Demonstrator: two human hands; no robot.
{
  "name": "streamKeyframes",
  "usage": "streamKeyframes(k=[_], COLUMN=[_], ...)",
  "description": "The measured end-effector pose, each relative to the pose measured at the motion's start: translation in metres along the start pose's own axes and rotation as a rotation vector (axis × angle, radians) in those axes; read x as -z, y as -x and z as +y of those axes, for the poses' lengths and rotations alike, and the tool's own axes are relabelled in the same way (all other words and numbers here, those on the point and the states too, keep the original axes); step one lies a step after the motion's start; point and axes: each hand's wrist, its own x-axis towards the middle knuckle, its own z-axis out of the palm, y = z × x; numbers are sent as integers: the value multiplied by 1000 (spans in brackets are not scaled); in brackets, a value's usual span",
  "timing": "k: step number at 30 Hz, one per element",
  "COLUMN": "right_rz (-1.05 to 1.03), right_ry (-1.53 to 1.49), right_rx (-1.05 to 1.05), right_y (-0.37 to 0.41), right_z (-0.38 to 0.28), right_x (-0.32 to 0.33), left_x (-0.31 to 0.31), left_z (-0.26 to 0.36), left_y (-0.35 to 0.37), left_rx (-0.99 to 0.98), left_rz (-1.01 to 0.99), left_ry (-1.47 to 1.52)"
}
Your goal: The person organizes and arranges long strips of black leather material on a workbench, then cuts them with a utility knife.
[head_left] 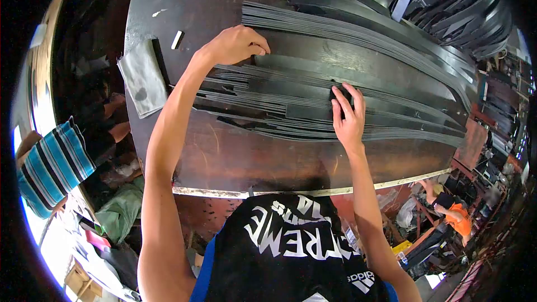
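Long flat black strips, perhaps rubber or leather, lie in layered stacks on a dark table [268, 168]. My left hand [238, 45] is over the table between the far strip stack [335, 28] and the nearer strips [268, 100]. Its fingers are curled into a pinch near the left end of a dark strip; what they hold, if anything, is hidden. My right hand [351, 114] rests on the nearer strips, its fingers bent around a small black block [334, 94] that is partly covered by them.
A grey folded cloth [142, 78] and a small white piece [177, 39] lie at the table's left. More black strips [447, 11] are heaped at the back right. A person in an orange shirt [458, 221] is at the right, another in striped clothing [56, 168] at the left.
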Motion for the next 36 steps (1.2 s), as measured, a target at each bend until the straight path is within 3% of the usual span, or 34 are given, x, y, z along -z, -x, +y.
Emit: streamKeyframes(k=[7,8,9,12,16,23,26,32,35,36], right_rz=[32,43,30,96,156,121,115,122,77,138], right_ry=[-80,-101,-126,-105,-113,-150,-152,-159,-132,-149], right_rx=[19,2,-5,26,38,56,67,69,78,99], right_y=[-8,-6,-7,-3,2,-1,-2,-2,-3,-2], right_z=[-3,-4,-5,-4,-6,5,7,9,6,10], right_x=[4,1,4,8,11,6,5,8,16,11], left_x=[-1,-7,3,-4,-8,-14,-15,-19,-23,-27], left_z=[11,4,21,29,32,22,21,16,25,16], left_y=[7,10,10,14,20,11,10,7,9,11], left_rx=[89,-51,52,157,169,16,85,38,172,43], left_rz=[5,103,-19,36,78,170,177,234,229,251], left_ry=[43,-6,-6,122,48,29,16,-10,0,17])
